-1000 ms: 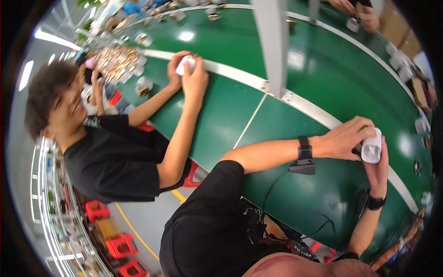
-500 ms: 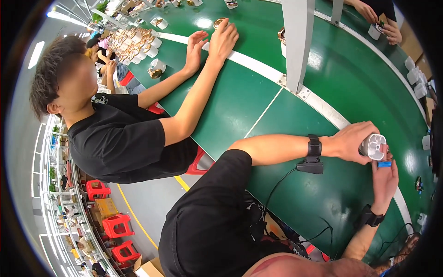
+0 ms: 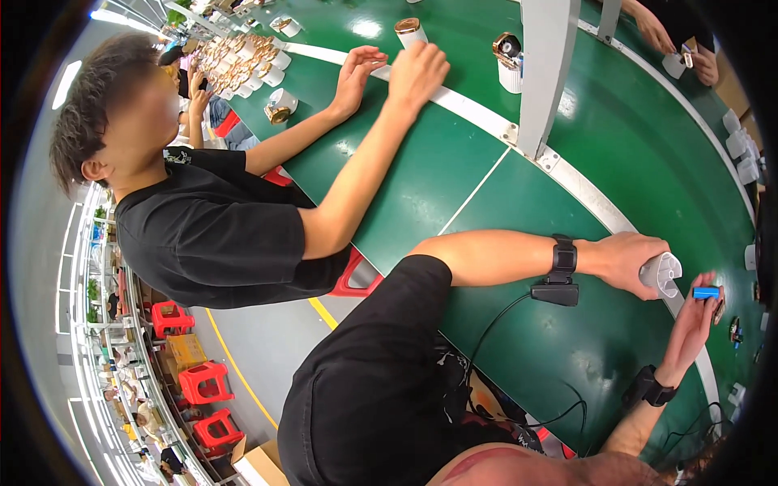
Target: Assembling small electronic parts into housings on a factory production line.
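My left hand (image 3: 626,263) is wrapped round a white cylindrical plastic housing (image 3: 663,277), its open, partitioned end turned to the right. Beside it, apart from the housing, my right hand (image 3: 687,328) holds a blue cylindrical battery (image 3: 706,292) with a small brownish part (image 3: 718,313) next to it. The palm is turned up, and the fingers lie around the battery. Black bands circle both my wrists, with a small black box and a cable at the left one.
A grey post (image 3: 547,77) rises from the white rail (image 3: 596,198) across the green table (image 3: 494,304). A co-worker (image 3: 219,219) reaches toward a white-and-gold unit (image 3: 411,31). Another unit (image 3: 509,63) stands by the post. Small electronic parts (image 3: 735,330) lie right of my right hand.
My right hand has moved right, away from the housing, with the blue battery in it. My left hand keeps hold of the housing, now tilted differently. White-and-gold units show farther along the table.
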### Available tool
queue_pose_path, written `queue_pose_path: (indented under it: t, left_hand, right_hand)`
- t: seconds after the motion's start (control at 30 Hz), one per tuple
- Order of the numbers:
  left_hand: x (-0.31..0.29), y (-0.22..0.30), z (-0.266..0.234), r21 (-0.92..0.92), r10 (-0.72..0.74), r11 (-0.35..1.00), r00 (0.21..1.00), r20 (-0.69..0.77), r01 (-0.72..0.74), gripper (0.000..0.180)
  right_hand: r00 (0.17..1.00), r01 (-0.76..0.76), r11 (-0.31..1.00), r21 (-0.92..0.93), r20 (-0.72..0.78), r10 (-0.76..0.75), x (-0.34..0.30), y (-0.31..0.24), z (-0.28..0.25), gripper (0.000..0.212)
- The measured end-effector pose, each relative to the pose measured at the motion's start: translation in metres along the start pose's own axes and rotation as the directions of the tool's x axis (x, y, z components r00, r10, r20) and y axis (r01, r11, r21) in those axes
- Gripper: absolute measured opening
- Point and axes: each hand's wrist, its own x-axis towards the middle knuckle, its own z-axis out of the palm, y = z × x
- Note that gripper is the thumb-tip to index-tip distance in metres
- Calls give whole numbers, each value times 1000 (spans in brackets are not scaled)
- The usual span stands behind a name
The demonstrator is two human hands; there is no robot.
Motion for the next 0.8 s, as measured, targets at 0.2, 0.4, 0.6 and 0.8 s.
queue_pose_path:
  t: [0.2, 0.4, 0.6, 0.8]
  left_hand:
    - [1, 7, 2, -30, 27, 999, 992, 123, -24, 58]
    - [7, -5, -5, -55, 71, 996, 986, 149, -63, 64]
    - [8, -7, 3, -164, -27, 985, 984, 174, 56, 57]
    - [11, -1, 11, -218, -4, 975, 982, 187, 46, 60]
  right_hand:
    - [978, 193, 880, -434, 10, -209, -20, 3, -15, 39]
    - [913, 253, 274, -928, 136, -384, -31, 25, 50, 19]
    - [858, 498, 524, -691, 306, -412, -26, 25, 63, 14]
    - [834, 538, 368, -759, 415, -362, -31, 7, 60, 11]
